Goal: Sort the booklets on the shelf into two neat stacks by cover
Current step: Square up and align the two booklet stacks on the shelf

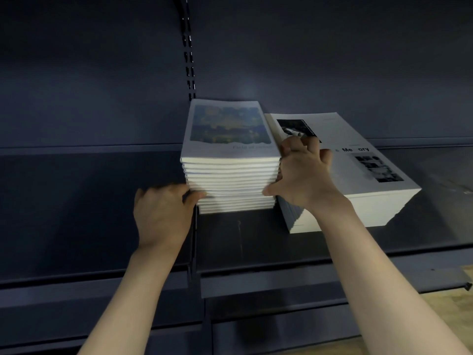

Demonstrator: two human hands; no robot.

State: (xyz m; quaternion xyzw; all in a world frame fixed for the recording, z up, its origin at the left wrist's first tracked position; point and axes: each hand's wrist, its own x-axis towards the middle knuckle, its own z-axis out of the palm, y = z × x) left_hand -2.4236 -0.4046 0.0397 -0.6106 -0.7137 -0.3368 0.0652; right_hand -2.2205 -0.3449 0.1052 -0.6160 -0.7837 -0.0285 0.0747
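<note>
A dark metal shelf (102, 201) carries two stacks of white booklets side by side. The wider right stack (358, 196) lies skewed, its top cover showing black-and-white photos and the partly hidden word "Memory". The taller left stack (230, 180) is topped by a blue-and-yellow painting. The right hand (304, 172) clasps that stack's right edge, fingers curled; the left hand (163, 211) grips its left edge, thumb on the front.
</note>
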